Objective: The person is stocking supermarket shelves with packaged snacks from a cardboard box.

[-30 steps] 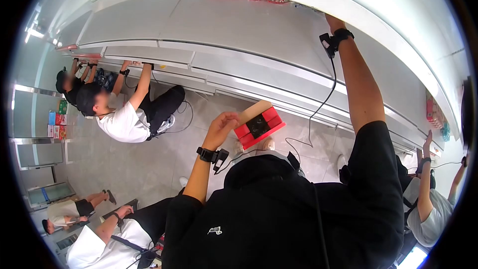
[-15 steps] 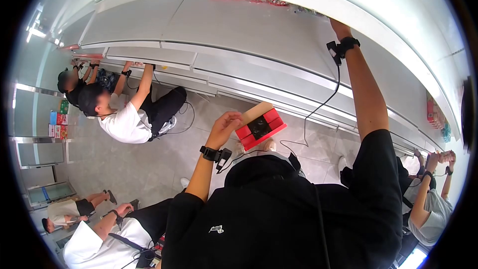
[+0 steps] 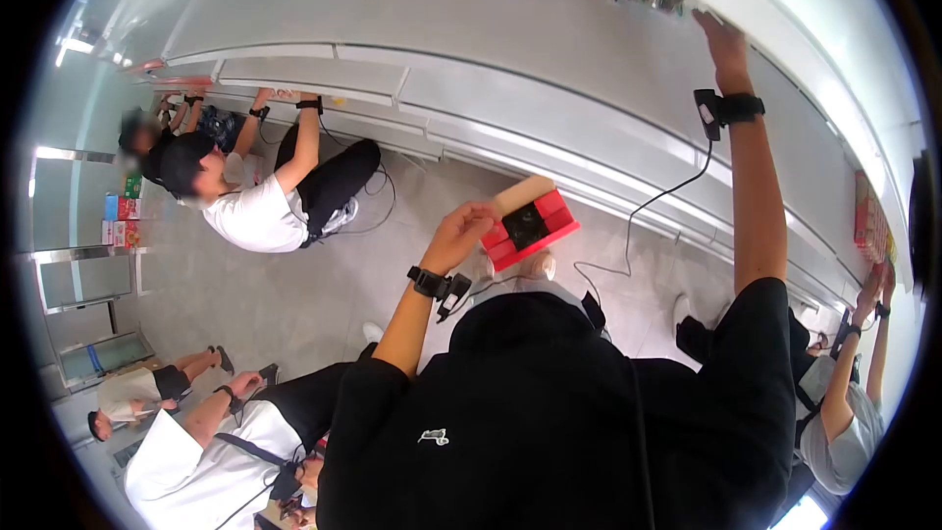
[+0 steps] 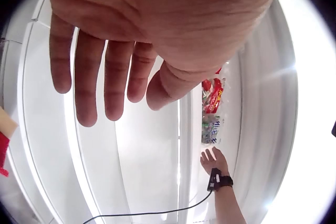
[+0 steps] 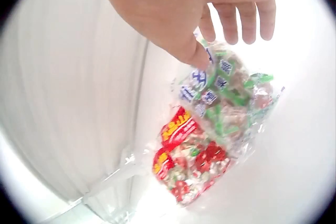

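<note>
My right hand (image 3: 724, 49) reaches onto the white shelf with its fingers extended and holds nothing. Its fingertips are right at the end of a clear bag with green strips (image 5: 226, 95), where the thumb overlaps the bag's corner in the right wrist view. Beside that bag lies a red-and-clear bag (image 5: 191, 163) with yellow lettering. My left hand (image 3: 463, 236) hangs lower, fingers loosely straight with nothing in them. In the head view it overlaps the edge of a red box (image 3: 545, 231) with a raised tan flap and a dark middle.
White shelves (image 3: 471, 15) run across the front, with an upper ledge curving over them. A thin black cable (image 3: 677, 182) trails from my right wrist. A person in a white shirt (image 3: 250, 201) squats at the left; another person (image 3: 834, 422) reaches toward the shelves at the right.
The head view has tilted, so the red and green bags show more. My right hand, earlier hidden behind the upper ledge, is now visible. My left hand stays beside the red box.
</note>
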A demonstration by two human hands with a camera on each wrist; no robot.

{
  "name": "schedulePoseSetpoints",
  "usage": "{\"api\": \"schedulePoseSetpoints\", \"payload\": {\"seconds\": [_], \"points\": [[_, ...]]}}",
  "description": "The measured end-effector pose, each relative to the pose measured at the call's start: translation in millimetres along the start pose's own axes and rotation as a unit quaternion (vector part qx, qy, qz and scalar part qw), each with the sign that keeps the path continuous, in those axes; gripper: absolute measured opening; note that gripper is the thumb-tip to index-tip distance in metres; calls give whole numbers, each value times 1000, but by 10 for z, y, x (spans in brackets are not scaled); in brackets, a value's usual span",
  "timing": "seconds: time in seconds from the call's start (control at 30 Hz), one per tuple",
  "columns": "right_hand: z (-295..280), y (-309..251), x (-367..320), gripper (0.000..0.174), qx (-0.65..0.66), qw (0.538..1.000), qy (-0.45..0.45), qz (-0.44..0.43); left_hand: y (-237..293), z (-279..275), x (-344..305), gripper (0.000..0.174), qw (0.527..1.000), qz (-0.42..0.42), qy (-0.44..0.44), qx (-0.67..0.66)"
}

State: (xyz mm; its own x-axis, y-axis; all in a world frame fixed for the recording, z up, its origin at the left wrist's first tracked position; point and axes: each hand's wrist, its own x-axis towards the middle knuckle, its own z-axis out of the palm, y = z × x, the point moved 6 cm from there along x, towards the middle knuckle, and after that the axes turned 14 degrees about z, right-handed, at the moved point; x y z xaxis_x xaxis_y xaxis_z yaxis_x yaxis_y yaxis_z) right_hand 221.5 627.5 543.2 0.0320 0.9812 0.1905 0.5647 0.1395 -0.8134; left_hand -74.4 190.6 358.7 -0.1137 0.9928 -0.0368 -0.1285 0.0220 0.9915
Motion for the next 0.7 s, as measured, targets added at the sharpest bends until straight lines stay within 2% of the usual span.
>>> {"api": "schedulePoseSetpoints", "payload": {"seconds": [0.03, 0.1, 0.23, 0.33, 0.43, 0.5, 0.7], "points": [[-63, 82, -82, 36, 84, 994, -62, 7, -38, -2, -26, 26, 1000, -3, -6, 4], [-254, -402, -794, 31, 227, 962, -151, -25, -32, 24, -16, 26, 1000, -16, -9, 26], [-346, -593, -1760, 24, 123, 970, -205, -41, -38, -69, -102, 25, 992, -24, -23, 118], [-115, -524, -2450, 18, 113, 950, -292, 14, -186, -213, -131, 23, 992, -11, 0, 125], [425, -154, -3086, 16, 48, 917, -388, 81, -404, -242, -266, 21, 993, -18, 17, 118], [862, 397, -3449, 17, 62, 881, -440, 159, -533, -305, -207, 21, 993, -19, 15, 119], [1834, 1591, -4397, 19, -56, 815, -538, 207, -1018, -381, -393, 19, 993, -51, 22, 104]]}}
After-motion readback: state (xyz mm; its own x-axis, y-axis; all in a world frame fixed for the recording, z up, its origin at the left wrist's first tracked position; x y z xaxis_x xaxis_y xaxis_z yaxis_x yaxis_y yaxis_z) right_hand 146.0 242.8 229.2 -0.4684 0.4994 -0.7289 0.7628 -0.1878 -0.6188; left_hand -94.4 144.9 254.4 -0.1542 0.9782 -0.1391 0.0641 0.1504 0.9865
